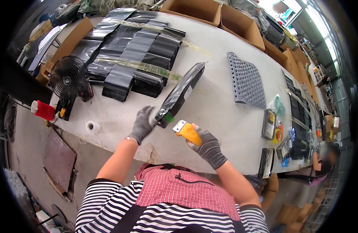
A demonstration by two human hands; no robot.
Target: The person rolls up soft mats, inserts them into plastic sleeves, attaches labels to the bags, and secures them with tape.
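My left hand [143, 125], in a grey glove, is beside the lower end of a slim black plastic package [181, 93]. Its fingers are stretched out and slightly blurred; whether they touch the package I cannot tell. The package lies slanted above or on the white table, its far end pointing up and right, with a green patch [168, 117] near its lower end. My right hand [208, 145], in a dark grey glove, is closed around a yellow handheld tool [189, 133] with a flat metal head. That head points toward the package's lower end, a small gap apart.
Stacked black plastic bags [136, 48] cover the table's back left. A black fan [69, 75], a red thread spool [43, 110] and a white roll [92, 127] stand at left. A grey perforated mat [247, 80] lies at right, near several small boxes. Cartons [241, 25] line the far edge.
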